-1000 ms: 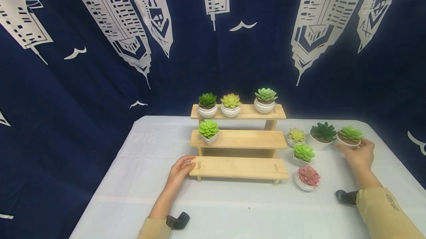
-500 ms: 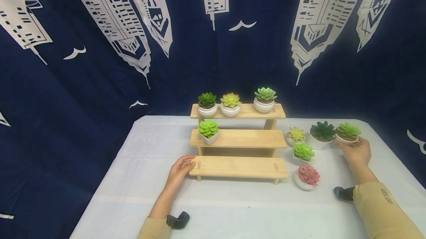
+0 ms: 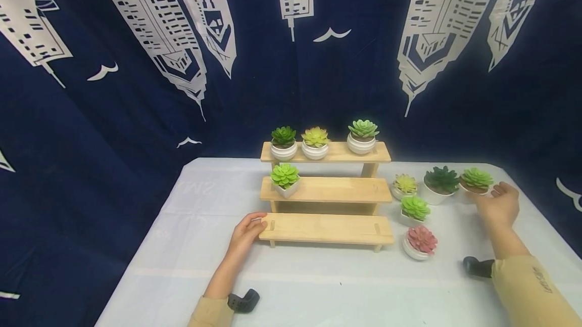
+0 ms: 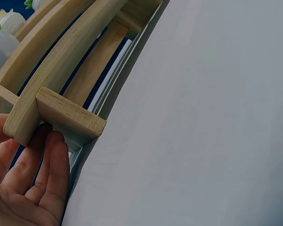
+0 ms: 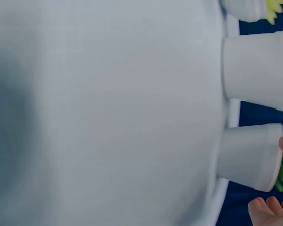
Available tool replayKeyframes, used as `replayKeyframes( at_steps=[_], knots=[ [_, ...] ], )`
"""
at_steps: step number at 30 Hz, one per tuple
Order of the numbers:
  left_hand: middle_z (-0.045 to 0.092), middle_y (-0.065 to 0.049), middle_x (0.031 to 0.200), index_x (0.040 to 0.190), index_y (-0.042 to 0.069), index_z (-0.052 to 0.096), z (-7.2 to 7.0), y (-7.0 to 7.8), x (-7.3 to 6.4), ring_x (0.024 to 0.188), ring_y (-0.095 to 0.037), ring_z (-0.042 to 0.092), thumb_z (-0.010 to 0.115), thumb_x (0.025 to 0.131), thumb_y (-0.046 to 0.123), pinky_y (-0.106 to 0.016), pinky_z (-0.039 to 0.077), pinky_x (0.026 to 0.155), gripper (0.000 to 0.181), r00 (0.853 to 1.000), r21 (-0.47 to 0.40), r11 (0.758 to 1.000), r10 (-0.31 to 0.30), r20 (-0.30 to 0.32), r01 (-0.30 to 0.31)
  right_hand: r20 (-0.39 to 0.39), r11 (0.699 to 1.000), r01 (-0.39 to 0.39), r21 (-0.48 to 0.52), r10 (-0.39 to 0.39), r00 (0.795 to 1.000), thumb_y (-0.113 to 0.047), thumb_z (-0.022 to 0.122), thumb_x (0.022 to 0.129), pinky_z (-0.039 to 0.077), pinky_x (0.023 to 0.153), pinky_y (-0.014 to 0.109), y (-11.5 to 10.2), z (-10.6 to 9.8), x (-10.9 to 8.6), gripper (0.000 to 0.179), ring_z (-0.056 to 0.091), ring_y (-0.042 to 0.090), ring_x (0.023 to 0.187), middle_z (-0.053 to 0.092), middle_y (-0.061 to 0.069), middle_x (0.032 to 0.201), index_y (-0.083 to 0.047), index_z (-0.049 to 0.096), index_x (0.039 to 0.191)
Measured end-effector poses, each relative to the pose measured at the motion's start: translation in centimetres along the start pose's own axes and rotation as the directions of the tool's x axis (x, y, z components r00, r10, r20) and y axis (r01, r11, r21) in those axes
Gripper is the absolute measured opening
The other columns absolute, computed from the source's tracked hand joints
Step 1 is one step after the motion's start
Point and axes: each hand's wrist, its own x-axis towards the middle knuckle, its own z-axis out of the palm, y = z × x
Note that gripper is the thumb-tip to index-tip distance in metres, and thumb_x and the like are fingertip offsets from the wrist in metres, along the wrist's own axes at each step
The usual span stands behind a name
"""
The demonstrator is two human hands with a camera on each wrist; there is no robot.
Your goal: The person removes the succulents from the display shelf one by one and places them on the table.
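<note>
Right of the rack [image 3: 336,189], the right hand [image 3: 499,207] has loosened from the end pot [image 5: 249,156], fingers [image 5: 258,214] apart from it; it likely stands unheld. The left hand [image 3: 245,233] grips the rack's left end.

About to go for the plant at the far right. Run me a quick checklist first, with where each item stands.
1. Wooden stand held: ok. The left hand grips its near left end.
2. Rightmost potted plant upright: ok. It stands on the white table.
3. Right hand gripping that pot: not ok. Its fingers are off the pot.
4. Thumb touching the rim: cannot tell. It overlaps the pot's edge, but contact isn't clear.
5. Gap to the dark green plant: ok. The right wrist view shows the pots apart.
6. Room on the middle tier: ok. One bright green plant sits at its left end.
</note>
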Motion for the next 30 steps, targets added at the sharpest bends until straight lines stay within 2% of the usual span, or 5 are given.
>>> replayKeyframes(
  at_steps=[6, 11, 15, 23, 30],
  knots=[
    [0.064, -0.014, 0.113, 0.124, 0.003, 0.053, 0.0, 0.1, 0.0, 0.097, -0.017, 0.061, 0.059, 0.091, 0.018, -0.029, 0.048, 0.083, 0.037, 1.0, -0.002, 1.0, 0.009, 0.009, -0.009, -0.033, 0.998, 0.045, 0.044, -0.043, 0.999, -0.028, 0.064, 0.087, 0.019, 0.111, 0.039, -1.6, -0.3, -1.5, 0.087, 0.015, 0.031, 0.14, 0.012, 0.014, 0.155, -0.005, 0.008, 0.149],
    [0.064, -0.013, 0.111, 0.124, 0.002, 0.053, 0.0, 0.2, -0.1, 0.095, -0.017, 0.062, 0.059, 0.091, 0.016, -0.028, 0.048, 0.081, 0.036, 1.0, -0.013, 1.0, 0.011, 0.006, -0.011, -0.01, 0.993, 0.089, 0.076, -0.089, 0.996, -0.031, 0.065, 0.086, 0.02, 0.111, 0.037, -3.0, -0.4, -2.8, 0.088, 0.015, 0.03, 0.14, 0.014, 0.015, 0.155, -0.007, 0.008, 0.15],
    [0.065, -0.013, 0.109, 0.123, 0.003, 0.054, 0.0, 0.2, -0.1, 0.094, -0.016, 0.062, 0.06, 0.091, 0.016, -0.028, 0.048, 0.08, 0.035, 1.0, -0.008, 1.0, 0.007, -0.001, -0.007, 0.015, 0.987, 0.13, 0.1, -0.132, 0.991, -0.027, 0.064, 0.088, 0.021, 0.11, 0.035, -4.3, -0.3, -3.8, 0.085, 0.015, 0.028, 0.14, 0.014, 0.015, 0.154, -0.005, 0.009, 0.149],
    [0.065, -0.014, 0.11, 0.123, 0.0, 0.053, 0.0, 0.0, -0.1, 0.091, -0.013, 0.062, 0.059, 0.091, 0.016, -0.025, 0.048, 0.078, 0.036, 1.0, -0.006, 1.0, 0.031, 0.0, -0.031, 0.053, 0.961, 0.237, 0.144, -0.247, 0.968, -0.026, 0.063, 0.089, 0.021, 0.111, 0.036, -6.6, 0.2, -5.9, 0.083, 0.017, 0.028, 0.14, 0.018, 0.017, 0.153, -0.004, 0.011, 0.149],
    [0.064, -0.015, 0.112, 0.124, 0.001, 0.053, 0.0, 0.0, 0.0, 0.093, -0.014, 0.062, 0.061, 0.091, 0.016, -0.025, 0.048, 0.078, 0.037, 1.0, -0.019, 1.0, 0.014, -0.001, -0.014, 0.079, 0.934, 0.317, 0.164, -0.333, 0.94, -0.022, 0.064, 0.089, 0.024, 0.11, 0.036, -8.4, 1.4, -8.0, 0.082, 0.023, 0.031, 0.138, 0.022, 0.02, 0.151, -0.002, 0.012, 0.148]
  ],
)
